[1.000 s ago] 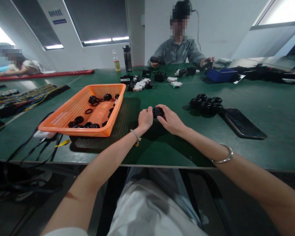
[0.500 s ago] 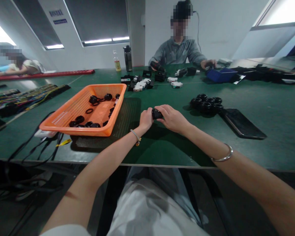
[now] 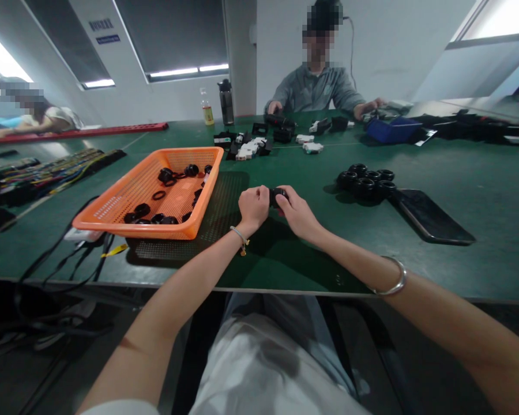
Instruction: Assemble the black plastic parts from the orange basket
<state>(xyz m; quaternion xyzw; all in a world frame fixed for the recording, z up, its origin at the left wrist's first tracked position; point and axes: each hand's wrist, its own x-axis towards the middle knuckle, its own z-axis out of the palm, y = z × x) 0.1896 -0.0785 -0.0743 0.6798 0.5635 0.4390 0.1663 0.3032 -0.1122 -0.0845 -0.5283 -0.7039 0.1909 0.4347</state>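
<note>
A small black round plastic fitting (image 3: pixel 277 196) is held between my two hands, just above the green table. My left hand (image 3: pixel 254 206) is closed around its left end, knuckles up. On its right end, my right hand (image 3: pixel 297 212) grips with thumb and fingers. My fingers cover much of the fitting. To the left stands an orange perforated basket (image 3: pixel 132 229) with several black fittings and a loose black ring (image 3: pixel 158 195) in it. Right of my hands lies a cluster of similar black round fittings (image 3: pixel 364 185), against a dark phone (image 3: pixel 435 218).
Black and white parts (image 3: pixel 251 148) lie beyond my hands. A co-worker (image 3: pixel 318 86) sits opposite, near a blue box (image 3: pixel 389 130). Wire bundles (image 3: pixel 69 171) lie at left, and black straps (image 3: pixel 75 262) hang over the front edge. A bottle (image 3: pixel 226 104) stands at the back.
My left fist has turned and bunched higher around the fitting. My right hand has shifted its grip, its thumb now over the fitting. Opposite, the co-worker's hand has moved off the dark tool's grip.
</note>
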